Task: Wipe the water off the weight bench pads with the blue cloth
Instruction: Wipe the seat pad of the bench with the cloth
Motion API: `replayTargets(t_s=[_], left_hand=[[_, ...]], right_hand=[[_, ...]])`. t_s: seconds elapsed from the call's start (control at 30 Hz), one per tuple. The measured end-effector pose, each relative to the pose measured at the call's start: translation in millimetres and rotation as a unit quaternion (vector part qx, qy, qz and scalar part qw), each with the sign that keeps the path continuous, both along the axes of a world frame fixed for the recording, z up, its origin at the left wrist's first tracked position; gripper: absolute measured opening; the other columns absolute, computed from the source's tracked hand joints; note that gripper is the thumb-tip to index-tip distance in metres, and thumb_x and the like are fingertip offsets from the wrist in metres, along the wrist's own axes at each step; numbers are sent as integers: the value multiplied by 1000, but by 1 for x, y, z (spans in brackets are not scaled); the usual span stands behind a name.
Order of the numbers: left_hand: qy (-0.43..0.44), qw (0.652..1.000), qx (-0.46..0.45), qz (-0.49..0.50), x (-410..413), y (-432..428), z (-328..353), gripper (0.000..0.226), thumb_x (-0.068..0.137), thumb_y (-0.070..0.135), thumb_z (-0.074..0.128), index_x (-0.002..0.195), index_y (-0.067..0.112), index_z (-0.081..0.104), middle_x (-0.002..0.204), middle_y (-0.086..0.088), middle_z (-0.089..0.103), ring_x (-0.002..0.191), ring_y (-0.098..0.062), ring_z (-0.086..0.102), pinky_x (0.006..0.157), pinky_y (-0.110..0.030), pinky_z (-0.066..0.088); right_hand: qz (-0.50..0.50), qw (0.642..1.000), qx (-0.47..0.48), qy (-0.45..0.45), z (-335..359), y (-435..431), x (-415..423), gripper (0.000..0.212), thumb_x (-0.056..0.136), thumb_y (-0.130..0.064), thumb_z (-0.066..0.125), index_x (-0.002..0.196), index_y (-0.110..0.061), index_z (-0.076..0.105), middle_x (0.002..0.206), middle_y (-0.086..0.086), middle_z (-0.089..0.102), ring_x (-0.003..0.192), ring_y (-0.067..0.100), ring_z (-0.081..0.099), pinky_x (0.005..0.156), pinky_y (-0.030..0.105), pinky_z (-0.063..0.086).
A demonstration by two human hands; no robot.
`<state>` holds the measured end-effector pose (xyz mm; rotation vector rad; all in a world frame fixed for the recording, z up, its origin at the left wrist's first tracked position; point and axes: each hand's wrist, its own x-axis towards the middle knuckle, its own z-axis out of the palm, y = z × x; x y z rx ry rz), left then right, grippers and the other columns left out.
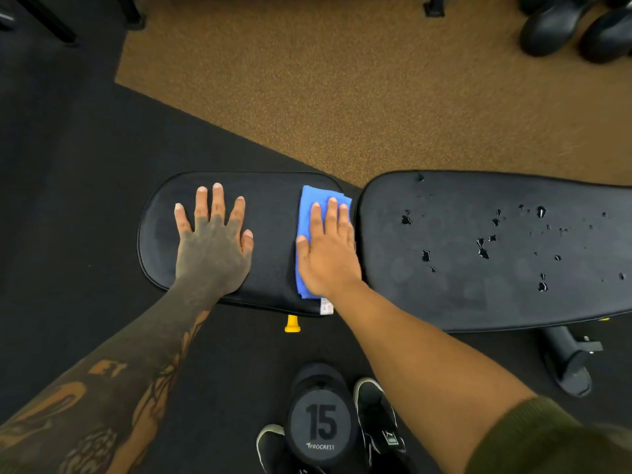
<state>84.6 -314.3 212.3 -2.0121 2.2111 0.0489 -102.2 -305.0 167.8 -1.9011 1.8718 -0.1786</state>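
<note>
Pressing flat on a folded blue cloth [307, 196], the right hand [328, 254] lies palm down with its fingers [332, 213] straight and close together, the thumb out to the side on the cloth's left edge. The cloth rests at the right end of the smaller black vinyl seat pad [273, 234], just beside the gap before the long black vinyl back pad [461, 285]. A small white label [326, 306] from the cloth hangs over the seat pad's near edge.

The left hand [213, 248] rests palm down on the bare seat pad, well left of the cloth, its fingers [218, 200] straight and spread apart, holding nothing. The seat pad's surface looks dull and free of drops where it shows.

Scattered beads of water [483, 251] lie over the middle and right of the back pad, untouched by the cloth.

Below the seat pad's near edge a yellow plastic knob [292, 323] sticks out. On the black rubber floor [68, 165] near the person's dark shoes [376, 412] stands a round black dumbbell marked 15 [320, 422]. Beyond the pads lies speckled orange-brown flooring [342, 97], with dark rounded weights [554, 25] at its far right corner. An olive-green sleeve [533, 439] covers the right upper arm.
</note>
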Motion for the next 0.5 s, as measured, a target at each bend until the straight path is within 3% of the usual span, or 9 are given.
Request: replayTargets(t_s=[0.2,0.5], left_hand=[[8,1000,3,-21,-23,9,-6,60,98,40,29,153,19,20,163,-16,8,150,-34,3,117,-61,7],[-10,1000,5,-20,-26,9,-11,59,98,40,30,153,19,20,162,-16,11,150,-36,5,116,-63,9]], right_hand=[[110,993,-35,-25,-1,40,-5,67,98,-46,20,156,-15,4,164,10,-6,149,26,-16,122,42,0],[1,999,12,-34,-6,-16,-25,64,103,-37,26,155,-11,2,162,15,-12,149,31,-14,121,44,1]])
